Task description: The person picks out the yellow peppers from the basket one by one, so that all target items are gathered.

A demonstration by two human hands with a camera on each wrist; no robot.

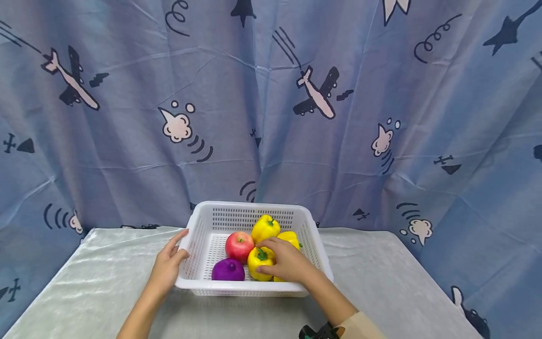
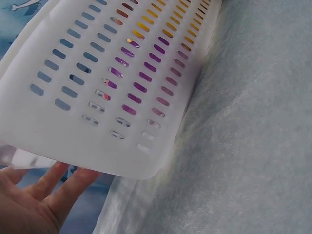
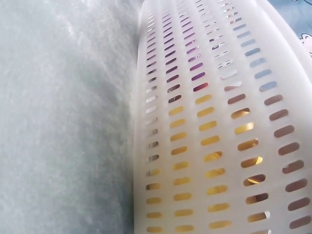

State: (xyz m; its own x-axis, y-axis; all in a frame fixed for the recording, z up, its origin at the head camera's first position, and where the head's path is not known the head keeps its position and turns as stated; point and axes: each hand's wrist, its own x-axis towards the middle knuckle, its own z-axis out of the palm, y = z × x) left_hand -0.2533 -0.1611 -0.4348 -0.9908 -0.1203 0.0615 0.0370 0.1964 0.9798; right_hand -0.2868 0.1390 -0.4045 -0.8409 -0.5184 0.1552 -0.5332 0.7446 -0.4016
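A white plastic basket [image 1: 250,285] with slotted walls stands on the cloth-covered table. My left hand [image 1: 166,266] grips its left rim, with thumb and forefinger at the edge; in the left wrist view its fingers [image 2: 73,190] reach under the rim. Inside the basket, my right hand [image 1: 292,261] holds a yellow bell pepper [image 1: 259,266] between thumb and fingers. More yellow peppers lie close by, one behind [image 1: 264,227] and one partly covered by the hand [image 1: 289,237]. A red apple [image 1: 239,246] and a purple round fruit [image 1: 228,270] with a small nub sit left of them.
A pale shiny cloth [image 1: 381,282] covers the table around the basket. Behind the table hangs a blue curtain [image 1: 262,117] printed with planes and clouds. A dark device [image 1: 319,332] is worn at the right wrist, by a beige sleeve.
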